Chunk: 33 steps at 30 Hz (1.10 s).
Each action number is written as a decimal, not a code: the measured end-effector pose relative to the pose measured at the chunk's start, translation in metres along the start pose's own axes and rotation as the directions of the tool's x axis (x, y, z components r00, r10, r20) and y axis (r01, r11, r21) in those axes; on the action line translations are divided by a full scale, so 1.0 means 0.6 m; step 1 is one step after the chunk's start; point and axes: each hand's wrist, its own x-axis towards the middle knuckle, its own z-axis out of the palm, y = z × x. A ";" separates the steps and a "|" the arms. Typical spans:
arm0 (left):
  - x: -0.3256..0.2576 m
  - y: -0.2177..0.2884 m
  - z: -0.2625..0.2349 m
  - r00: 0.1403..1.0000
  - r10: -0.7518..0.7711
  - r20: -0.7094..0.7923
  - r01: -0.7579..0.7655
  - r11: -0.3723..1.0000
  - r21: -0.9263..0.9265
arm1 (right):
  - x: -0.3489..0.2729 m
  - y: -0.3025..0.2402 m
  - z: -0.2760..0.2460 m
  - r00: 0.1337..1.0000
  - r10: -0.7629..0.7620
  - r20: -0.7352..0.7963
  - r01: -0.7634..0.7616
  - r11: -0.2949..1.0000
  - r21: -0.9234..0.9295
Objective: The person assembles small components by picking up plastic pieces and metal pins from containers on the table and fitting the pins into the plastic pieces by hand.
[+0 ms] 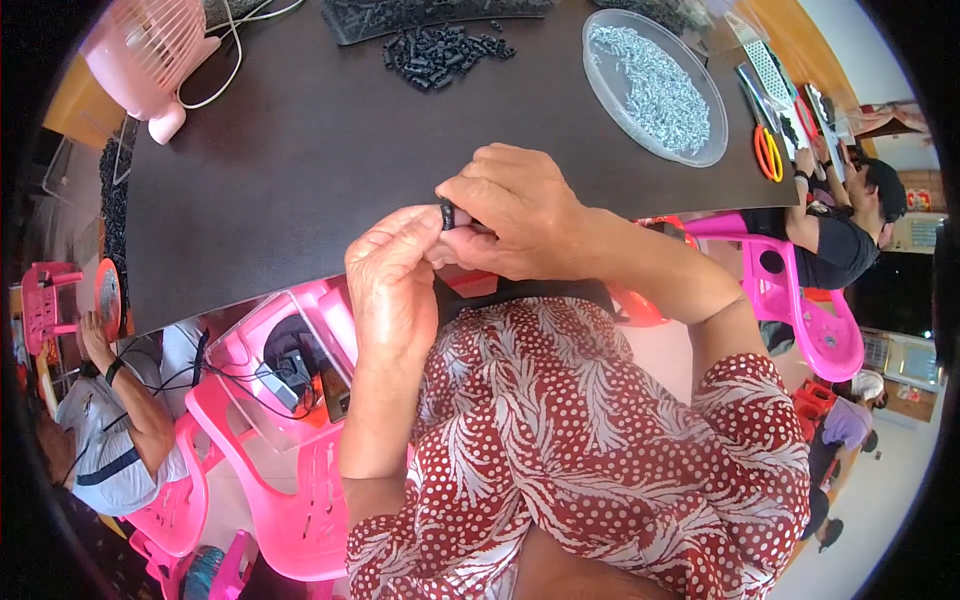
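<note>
Near the table's front edge my two hands meet, fingertips together. A small black ring-shaped part (447, 214) is pinched between them. My left hand (393, 262) is closed, its thumb and fingers on the part's left side. From the right, my right hand (520, 212) curls its fingers against the same part, hiding some of it. Beyond the hands lies a loose pile of small black plastic pieces (440, 58). At the far right of the table, a round clear tray (592, 84) holds many small silvery metal pieces.
Behind the pile stands a clear bin (345, 28) of black pieces. A pink fan (150, 65) with a white cord is at far left. Scissors (768, 152) with orange-yellow handles lie by the right edge. Co-workers sit on both sides; a pink chair (285, 500) is at lower left.
</note>
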 end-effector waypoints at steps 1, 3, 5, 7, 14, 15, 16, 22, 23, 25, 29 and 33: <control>0.000 -0.001 -0.001 1.000 0.005 -0.002 -0.005 1.000 -0.001 | 0.000 0.000 0.001 1.000 -0.012 -0.015 0.012 1.000 -0.001; 0.002 -0.006 -0.008 1.000 0.012 -0.003 -0.012 1.000 0.002 | -0.002 0.001 0.003 0.999 -0.024 -0.029 0.024 1.000 -0.001; 0.004 -0.011 -0.013 1.000 0.018 -0.004 -0.018 1.000 0.005 | -0.003 0.001 0.003 0.998 -0.051 -0.030 0.050 0.998 -0.038; 0.005 -0.015 -0.015 1.000 -0.002 -0.011 0.001 0.998 -0.064 | 0.000 -0.003 0.002 0.998 -0.065 -0.027 0.064 0.997 -0.043; 0.007 -0.013 -0.007 0.999 0.035 -0.020 -0.036 0.997 -0.062 | -0.001 0.003 -0.003 1.000 -0.028 0.005 0.028 1.000 0.000; 0.010 -0.013 -0.003 0.999 0.031 -0.023 -0.033 0.998 -0.061 | 0.000 0.007 -0.005 1.000 -0.009 0.004 0.009 1.000 0.010; 0.012 -0.016 0.000 0.996 0.035 -0.077 -0.036 0.999 -0.009 | 0.000 0.008 -0.007 1.000 0.009 0.003 -0.009 1.000 0.018; 0.016 -0.013 0.027 0.996 0.086 -0.022 -0.075 0.949 0.305 | -0.007 0.031 -0.083 0.997 0.082 0.001 -0.078 0.956 -0.283; 0.017 -0.013 0.026 0.988 0.154 -0.024 -0.136 0.930 0.342 | -0.004 0.041 -0.108 0.995 0.096 -0.020 -0.096 0.919 -0.382; 0.018 -0.014 0.024 0.956 0.291 -0.023 -0.253 0.863 0.437 | 0.005 0.069 -0.164 0.983 0.145 -0.115 -0.183 0.861 -0.475; 0.031 -0.018 0.011 0.924 0.381 -0.012 -0.334 0.824 0.458 | 0.034 0.158 -0.260 0.879 0.345 -0.329 -0.473 0.708 -0.524; 0.040 -0.027 0.007 0.925 0.379 -0.021 -0.327 0.823 0.464 | 0.034 0.310 -0.360 0.868 0.184 -0.461 -0.480 0.548 -0.685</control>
